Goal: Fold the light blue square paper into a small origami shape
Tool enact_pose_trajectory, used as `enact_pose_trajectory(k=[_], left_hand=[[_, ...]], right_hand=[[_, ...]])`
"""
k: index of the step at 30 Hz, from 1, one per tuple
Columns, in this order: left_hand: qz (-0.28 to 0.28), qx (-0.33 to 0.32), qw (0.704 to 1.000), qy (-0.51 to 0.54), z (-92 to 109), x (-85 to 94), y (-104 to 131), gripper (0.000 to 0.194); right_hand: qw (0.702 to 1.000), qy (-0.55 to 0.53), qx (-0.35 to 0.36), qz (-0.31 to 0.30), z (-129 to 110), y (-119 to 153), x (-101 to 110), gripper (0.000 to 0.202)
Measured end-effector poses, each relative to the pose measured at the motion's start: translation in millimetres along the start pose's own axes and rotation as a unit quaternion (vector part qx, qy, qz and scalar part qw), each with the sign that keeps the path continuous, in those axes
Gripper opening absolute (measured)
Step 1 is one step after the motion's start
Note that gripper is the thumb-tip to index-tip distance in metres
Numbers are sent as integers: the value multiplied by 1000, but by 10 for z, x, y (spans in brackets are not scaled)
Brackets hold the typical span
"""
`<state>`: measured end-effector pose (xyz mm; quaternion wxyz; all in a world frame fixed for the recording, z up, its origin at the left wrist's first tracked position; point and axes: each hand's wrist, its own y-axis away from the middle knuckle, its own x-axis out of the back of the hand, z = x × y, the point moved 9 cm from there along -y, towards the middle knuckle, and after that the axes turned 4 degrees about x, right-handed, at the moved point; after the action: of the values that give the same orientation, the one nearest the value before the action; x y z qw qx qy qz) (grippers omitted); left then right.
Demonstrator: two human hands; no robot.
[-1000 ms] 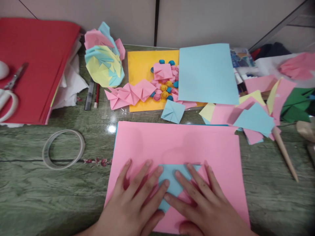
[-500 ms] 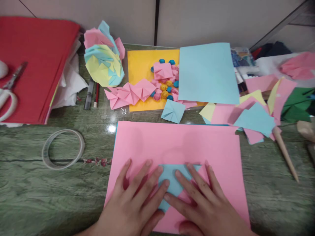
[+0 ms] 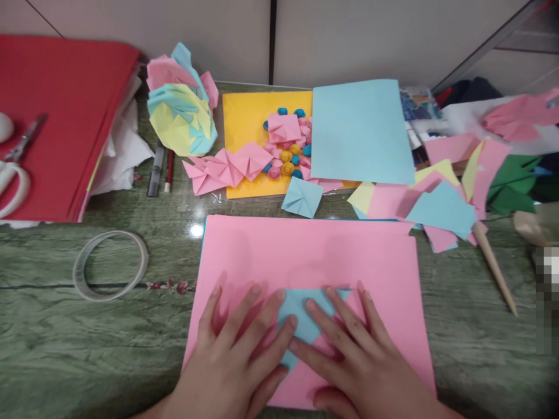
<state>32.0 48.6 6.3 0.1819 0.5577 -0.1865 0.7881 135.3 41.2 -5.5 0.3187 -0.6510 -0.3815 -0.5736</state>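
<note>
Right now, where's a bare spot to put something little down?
Bare table shows in front of the tape roll, left of the pink paper. More lies between the pink paper and the wooden stick. It's crowded at the blue paper, under the left hand and right hand, and along the back, from red paper to paper scraps.

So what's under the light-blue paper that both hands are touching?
The light-blue paper lies on a pink sheet, with a darker blue edge peeking out at its left. The spot directly beneath the paper is covered; the left hand and right hand hide parts of it.
</note>
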Motion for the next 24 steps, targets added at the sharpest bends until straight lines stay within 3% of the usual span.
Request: enact_pose_trajectory(k=[3,7,12,17,24], left_hand=[[-5,3,1000,7,0,10,-5,46],[-9,16,1000,19,-2,33,-13,45],[-15,25,999,30,10,52,-15,44],[-18,31,999,34,1,96,-44,39],[37,26,999,-9,-23,148,-64,32]], right_hand=[[1000,8,2,12,-19,7,49,59],[997,22,35,72,-104,29,219,44],[991,-37,26,127,-100,47,392,24],[987,-91,-18,128,-48,63,370,16],[988,-79,-9,133,-108,144,264,17]])
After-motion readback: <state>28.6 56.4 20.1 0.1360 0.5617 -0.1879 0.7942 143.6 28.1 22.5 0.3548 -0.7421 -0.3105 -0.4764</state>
